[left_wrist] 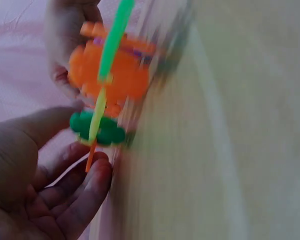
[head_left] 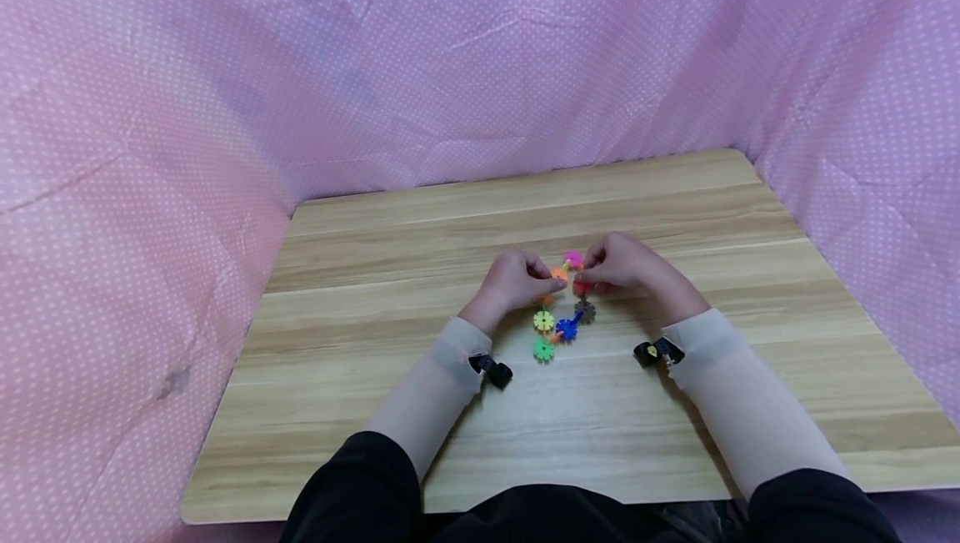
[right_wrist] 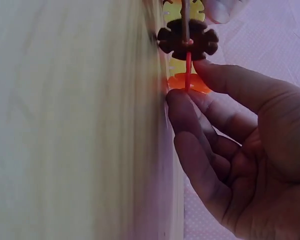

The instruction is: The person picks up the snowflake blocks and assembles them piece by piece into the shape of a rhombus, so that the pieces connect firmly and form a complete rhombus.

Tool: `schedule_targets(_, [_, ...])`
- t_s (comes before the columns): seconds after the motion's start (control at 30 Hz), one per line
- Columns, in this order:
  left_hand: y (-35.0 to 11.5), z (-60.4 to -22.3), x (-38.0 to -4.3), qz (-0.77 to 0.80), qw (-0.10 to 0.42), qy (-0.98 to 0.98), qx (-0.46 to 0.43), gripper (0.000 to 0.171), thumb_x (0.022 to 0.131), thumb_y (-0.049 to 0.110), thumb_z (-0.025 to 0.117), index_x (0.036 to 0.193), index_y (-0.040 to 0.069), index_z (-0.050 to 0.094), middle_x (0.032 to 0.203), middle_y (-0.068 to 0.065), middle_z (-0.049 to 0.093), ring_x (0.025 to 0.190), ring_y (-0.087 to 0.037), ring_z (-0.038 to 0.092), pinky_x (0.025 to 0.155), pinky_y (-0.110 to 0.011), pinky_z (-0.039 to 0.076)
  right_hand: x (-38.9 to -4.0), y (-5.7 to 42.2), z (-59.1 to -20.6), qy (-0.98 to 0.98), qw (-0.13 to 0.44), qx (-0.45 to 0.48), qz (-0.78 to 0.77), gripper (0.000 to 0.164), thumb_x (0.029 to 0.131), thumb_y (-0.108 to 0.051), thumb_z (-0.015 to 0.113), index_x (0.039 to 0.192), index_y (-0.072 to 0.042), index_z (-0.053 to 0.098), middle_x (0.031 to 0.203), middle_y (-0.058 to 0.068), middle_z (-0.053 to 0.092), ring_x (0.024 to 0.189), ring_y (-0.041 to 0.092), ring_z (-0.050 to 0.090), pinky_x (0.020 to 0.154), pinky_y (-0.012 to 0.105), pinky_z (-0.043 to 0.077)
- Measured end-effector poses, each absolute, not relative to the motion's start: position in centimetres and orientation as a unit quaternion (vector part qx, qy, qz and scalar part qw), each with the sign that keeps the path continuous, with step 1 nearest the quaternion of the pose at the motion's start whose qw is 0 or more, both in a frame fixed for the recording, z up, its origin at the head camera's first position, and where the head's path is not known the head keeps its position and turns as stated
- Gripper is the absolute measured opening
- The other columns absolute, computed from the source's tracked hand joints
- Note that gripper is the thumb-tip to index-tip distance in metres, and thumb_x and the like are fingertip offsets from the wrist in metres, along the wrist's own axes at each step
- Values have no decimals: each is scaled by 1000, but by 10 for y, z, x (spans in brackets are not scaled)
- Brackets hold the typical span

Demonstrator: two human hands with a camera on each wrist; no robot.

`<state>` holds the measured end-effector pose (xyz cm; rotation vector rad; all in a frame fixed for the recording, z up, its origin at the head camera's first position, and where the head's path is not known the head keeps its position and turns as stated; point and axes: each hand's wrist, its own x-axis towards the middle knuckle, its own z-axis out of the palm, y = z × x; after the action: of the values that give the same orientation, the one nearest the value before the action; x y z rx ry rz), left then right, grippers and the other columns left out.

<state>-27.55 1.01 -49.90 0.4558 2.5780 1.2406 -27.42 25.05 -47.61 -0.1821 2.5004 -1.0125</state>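
A chain of notched plastic discs in several colours lies bent into a loop on the wooden table. At its far left side my left hand (head_left: 517, 280) pinches an orange disc (head_left: 558, 274) between thumb and fingers. Opposite, my right hand (head_left: 622, 263) grips a red disc (head_left: 581, 287); the right wrist view shows this red disc (right_wrist: 188, 70) edge-on between thumb and fingertips. Above both hands' fingertips is a pink disc (head_left: 573, 259). Toward me follow a brown disc (head_left: 585, 312), a yellow disc (head_left: 543, 321), a blue disc (head_left: 566, 329) and a green disc (head_left: 543, 349). The left wrist view is blurred.
The light wooden table (head_left: 360, 343) has its far edge against a pink dotted cloth (head_left: 487, 67), which also hangs along both sides. A small black camera sits on each wrist, the left camera (head_left: 491, 369) and the right camera (head_left: 658, 352).
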Motion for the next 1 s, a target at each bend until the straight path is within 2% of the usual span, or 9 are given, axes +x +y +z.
schedule_targets(0.13, [5, -501, -280, 439, 111, 880, 145, 22, 93, 43, 82, 83, 24, 76, 82, 5, 71, 76, -15, 65, 67, -33, 56, -274, 247, -479, 903, 198, -85, -373, 16, 97, -27, 78, 96, -11, 80, 85, 5, 76, 74, 26, 70, 68, 38, 58])
schedule_targets(0.3, [3, -504, -284, 466, 104, 869, 129, 10, 99, 25, 77, 104, 16, 78, 90, 4, 73, 82, -13, 67, 74, -32, 58, -274, 240, -482, 901, 182, -107, -380, 12, 95, -21, 80, 99, -10, 81, 87, 3, 77, 74, 23, 69, 69, 36, 59])
schedule_targets(0.47, [2, -506, -287, 486, 109, 859, 121, 21, 99, 18, 76, 119, 12, 77, 95, 4, 76, 86, -12, 71, 78, -31, 59, -274, 233, -483, 898, 180, -137, -378, 10, 96, -19, 79, 98, -11, 82, 84, 2, 75, 72, 19, 68, 67, 33, 56])
schedule_targets(0.77, [1, -508, -290, 501, 113, 850, 119, 15, 98, 15, 78, 111, 11, 81, 105, 2, 75, 93, -12, 69, 81, -27, 59, -271, 224, -483, 889, 193, -171, -377, 7, 95, -18, 79, 90, -16, 82, 80, -1, 75, 68, 18, 63, 61, 31, 52])
schedule_targets(1.0, [1, -509, -290, 508, 123, 845, 112, 10, 98, 11, 76, 105, 11, 83, 101, 1, 76, 87, -11, 70, 76, -24, 59, -271, 219, -485, 887, 195, -178, -378, 10, 96, -20, 79, 88, -16, 82, 77, -1, 74, 63, 16, 60, 58, 29, 50])
